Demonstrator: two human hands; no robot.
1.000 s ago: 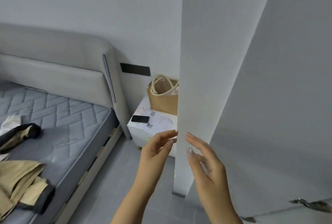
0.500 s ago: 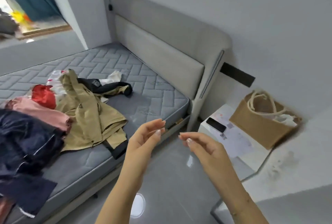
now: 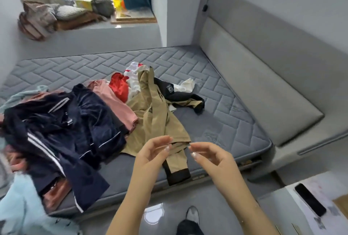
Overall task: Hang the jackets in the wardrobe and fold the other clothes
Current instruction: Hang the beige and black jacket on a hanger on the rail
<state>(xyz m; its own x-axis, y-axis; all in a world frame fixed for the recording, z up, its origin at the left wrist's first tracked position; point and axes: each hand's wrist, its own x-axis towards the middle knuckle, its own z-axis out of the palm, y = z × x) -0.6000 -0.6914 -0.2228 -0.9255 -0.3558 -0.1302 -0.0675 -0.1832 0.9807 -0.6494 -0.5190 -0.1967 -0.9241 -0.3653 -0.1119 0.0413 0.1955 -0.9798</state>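
A khaki jacket with black cuffs [image 3: 158, 120] lies spread on the grey quilted mattress [image 3: 235, 121]. To its left sprawls a navy velvet garment with white piping [image 3: 75, 125], then pink [image 3: 116, 103], red [image 3: 119, 86] and white [image 3: 133, 76] clothes. A light blue fleece [image 3: 20, 204] hangs over the near left corner. My left hand [image 3: 152, 153] and my right hand [image 3: 209, 157] hover side by side above the jacket's lower hem, fingers relaxed, holding nothing.
The padded grey headboard [image 3: 263, 76] runs along the right. A white nightstand [image 3: 308, 206] with a black phone [image 3: 309, 199] sits at lower right. A raised window ledge [image 3: 94, 31] with cushions and bags lies behind the bed. My foot [image 3: 192, 216] stands on the glossy grey floor.
My view has swung left from the wardrobe door to the bed. Both hands stay raised and empty and now hang over the khaki jacket.
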